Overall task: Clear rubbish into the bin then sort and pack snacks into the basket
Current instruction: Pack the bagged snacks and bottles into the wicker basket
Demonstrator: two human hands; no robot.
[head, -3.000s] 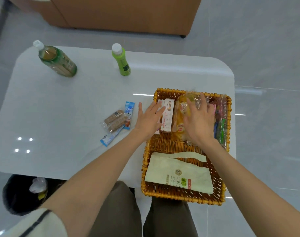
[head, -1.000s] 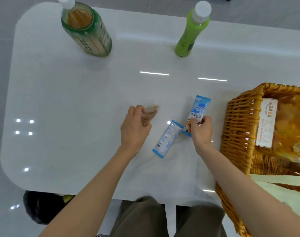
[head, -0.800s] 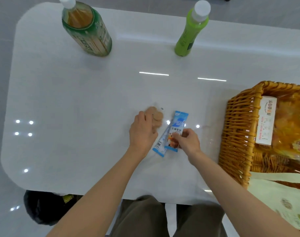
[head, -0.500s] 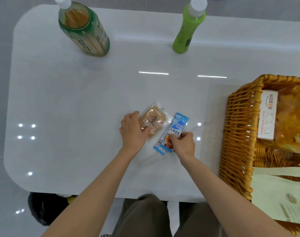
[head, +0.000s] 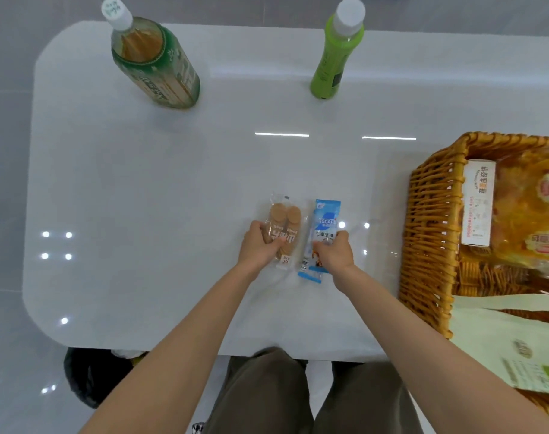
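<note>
At the middle of the white table, my left hand grips a clear packet of brown biscuits. Right beside it, my right hand pinches blue coffee sachets lying stacked, lengthwise. The wicker basket stands at the right edge, holding a white box, orange-wrapped snacks and a pale green pouch. The black bin sits on the floor under the table's near left edge.
A large tea bottle with a green label stands at the far left of the table. A slim green bottle stands at the far middle. My knees are under the near edge.
Both hands left the basket and went to the packets on the table. The biscuit packet and the blue sachets have been turned and drawn together, now lying side by side.
</note>
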